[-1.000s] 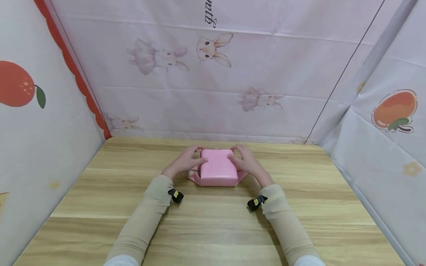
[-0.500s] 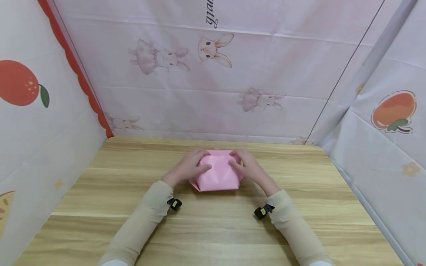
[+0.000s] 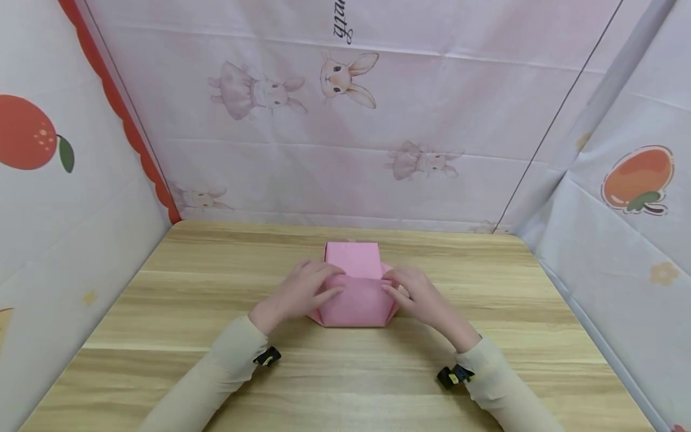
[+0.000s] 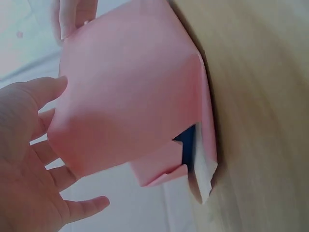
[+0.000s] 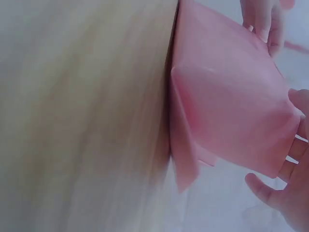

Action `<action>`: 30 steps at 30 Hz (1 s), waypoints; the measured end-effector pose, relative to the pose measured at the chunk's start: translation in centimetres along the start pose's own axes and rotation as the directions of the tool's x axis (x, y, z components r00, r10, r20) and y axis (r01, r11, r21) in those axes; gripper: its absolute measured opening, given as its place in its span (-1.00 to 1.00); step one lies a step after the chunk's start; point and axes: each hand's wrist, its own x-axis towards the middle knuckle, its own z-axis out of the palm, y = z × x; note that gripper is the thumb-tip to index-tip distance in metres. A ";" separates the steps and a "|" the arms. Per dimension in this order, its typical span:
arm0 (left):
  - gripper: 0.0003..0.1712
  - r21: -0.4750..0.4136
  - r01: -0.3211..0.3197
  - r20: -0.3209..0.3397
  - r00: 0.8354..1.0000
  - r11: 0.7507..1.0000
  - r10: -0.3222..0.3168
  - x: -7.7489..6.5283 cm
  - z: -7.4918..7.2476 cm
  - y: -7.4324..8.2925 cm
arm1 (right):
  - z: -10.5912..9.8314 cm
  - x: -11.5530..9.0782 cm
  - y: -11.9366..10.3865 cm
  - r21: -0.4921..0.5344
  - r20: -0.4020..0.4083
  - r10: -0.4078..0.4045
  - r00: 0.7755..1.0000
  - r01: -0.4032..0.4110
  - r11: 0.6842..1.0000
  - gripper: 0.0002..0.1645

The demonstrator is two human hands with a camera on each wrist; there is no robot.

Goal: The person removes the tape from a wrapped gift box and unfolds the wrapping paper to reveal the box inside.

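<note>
A pink paper wrapper (image 3: pixel 353 261) lies folded on the table, its near flap (image 3: pixel 356 306) raised toward the person. My left hand (image 3: pixel 302 291) pinches the flap's left upper corner, thumb in front and fingers behind. Across from it, my right hand (image 3: pixel 423 297) pinches the right upper corner the same way. In the left wrist view the flap (image 4: pixel 128 92) stretches broad and smooth, with a dark blue piece (image 4: pixel 189 147) showing through the open side fold. A loose side fold (image 5: pixel 183 145) sticks out in the right wrist view. What lies under the paper is mostly hidden.
A wood-grain table (image 3: pixel 345 384) carries everything. Behind it hangs a pale cloth backdrop (image 3: pixel 335 174) printed with rabbits, with white cloth walls at the left (image 3: pixel 97 222) and right (image 3: pixel 610 240). Black wrist cameras (image 3: pixel 268 356) are strapped to both sleeves.
Both hands have drawn back toward the person from the wrapper's far end. The near flap, which lay smooth over the top, is lifted and pulled nearer, uncovering another pink surface behind it.
</note>
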 end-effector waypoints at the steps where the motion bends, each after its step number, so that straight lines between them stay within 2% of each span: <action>1: -0.60 0.011 -0.026 -0.010 1.000 1.000 0.026 -0.4 -0.1 0.3 | -0.2 -0.3 -0.3 -0.010 -0.006 -0.043 0.999 0.043 0.999 -0.87; 5: -0.70 0.074 -0.147 -0.072 0.986 0.986 0.152 -2.0 -0.6 1.6 | -0.7 -1.9 -1.5 -0.104 -0.022 -0.174 0.985 0.170 0.980 -0.79; 7: -0.75 0.113 -0.198 -0.096 0.973 0.974 0.209 -2.8 -0.8 2.1 | -1.0 -2.7 -2.1 -0.154 -0.018 -0.201 0.979 0.196 0.968 -0.67; 9: -0.78 0.144 -0.217 -0.090 0.969 0.966 0.231 -3.6 -1.1 2.8 | -1.2 -3.4 -2.8 -0.203 -0.017 -0.227 0.974 0.219 0.954 -0.58; 12: -0.75 0.167 -0.224 -0.027 0.972 0.960 0.232 -4.9 -1.5 3.7 | -1.6 -4.5 -3.6 -0.243 -0.010 -0.268 0.963 0.258 0.935 -0.50; 16: -0.65 0.161 -0.219 0.101 0.974 0.962 0.205 -6.4 -1.9 4.8 | -1.7 -5.9 -4.3 -0.192 0.053 -0.289 0.956 0.294 0.936 -0.62; 20: -0.62 0.131 -0.215 0.209 0.960 0.968 0.185 -7.8 -1.9 5.6 | -1.8 -7.2 -4.8 -0.084 0.152 -0.234 0.960 0.249 0.965 -0.79; 24: -0.64 0.123 -0.189 0.304 0.942 0.974 0.145 -8.8 -1.4 6.2 | -1.8 -7.6 -5.5 -0.061 0.271 -0.134 0.953 0.156 0.986 -0.80; 26: -0.63 0.134 -0.173 0.345 0.931 0.976 0.118 -8.9 -1.1 6.4 | -1.6 -7.5 -5.8 -0.073 0.364 -0.065 0.929 0.099 0.992 -0.73; 30: -0.56 0.155 -0.125 0.421 0.906 0.980 0.049 -8.9 -0.3 6.6 | -1.1 -7.1 -6.3 -0.113 0.519 0.059 0.853 0.000 0.994 -0.55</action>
